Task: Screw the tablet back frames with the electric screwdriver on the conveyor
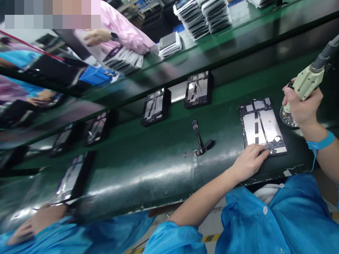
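Note:
A tablet without its back cover (265,125) lies on the green work surface, silver battery faces and dark ribbon cables showing. At its lower edge is my left hand (250,163), fingers bent and closed against the casing. Whether a small part lies under those fingertips is hidden. My right hand (303,107) is wrapped round a pale green electric screwdriver (308,83), tilted with its tip down. Below that tip sits a round dish of screws (288,120), just right of the tablet. A blue strap (321,141) circles my right wrist.
A small cable assembly (198,144) lies left of the tablet. More opened tablets (155,106) stand along the bench. A co-worker's hands (39,220) are at lower left. Across the divider, a person in pink (124,31) stands by stacked panels (193,21).

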### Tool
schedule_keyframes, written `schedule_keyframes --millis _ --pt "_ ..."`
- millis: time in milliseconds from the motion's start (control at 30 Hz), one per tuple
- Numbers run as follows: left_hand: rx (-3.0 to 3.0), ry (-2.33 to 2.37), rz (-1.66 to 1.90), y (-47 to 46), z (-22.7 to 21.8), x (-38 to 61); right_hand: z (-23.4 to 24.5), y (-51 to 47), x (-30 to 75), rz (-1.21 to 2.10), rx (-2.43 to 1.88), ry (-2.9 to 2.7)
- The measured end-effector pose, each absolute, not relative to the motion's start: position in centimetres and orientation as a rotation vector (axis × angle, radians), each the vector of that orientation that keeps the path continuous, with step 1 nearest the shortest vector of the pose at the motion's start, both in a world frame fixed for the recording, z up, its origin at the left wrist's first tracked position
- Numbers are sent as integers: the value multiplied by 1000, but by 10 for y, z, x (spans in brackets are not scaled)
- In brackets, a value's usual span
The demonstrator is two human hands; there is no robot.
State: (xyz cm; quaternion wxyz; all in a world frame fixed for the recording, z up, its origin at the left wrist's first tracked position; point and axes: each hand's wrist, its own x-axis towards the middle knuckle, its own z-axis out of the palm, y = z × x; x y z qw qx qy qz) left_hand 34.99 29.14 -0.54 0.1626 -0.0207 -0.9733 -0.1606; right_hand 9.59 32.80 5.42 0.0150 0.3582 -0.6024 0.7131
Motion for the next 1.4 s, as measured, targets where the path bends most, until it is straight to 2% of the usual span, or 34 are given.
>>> schedule_keyframes --millis 367,667,900,1233,1400 --pt "-52 -2785 -492 295 -12 354 54 328 96 2233 1149 -1841" --pt "421 -2638 -474 325 -20 358 60 330 98 2224 1111 -1853" --pt "498 -2625 -534 279 -19 321 60 328 84 2145 1169 -1757" --pt "220 -2486 -325 273 -18 313 44 309 61 2121 1163 -1660" --pt "239 -2481 -349 275 -18 312 41 313 64 2108 1266 -1612"
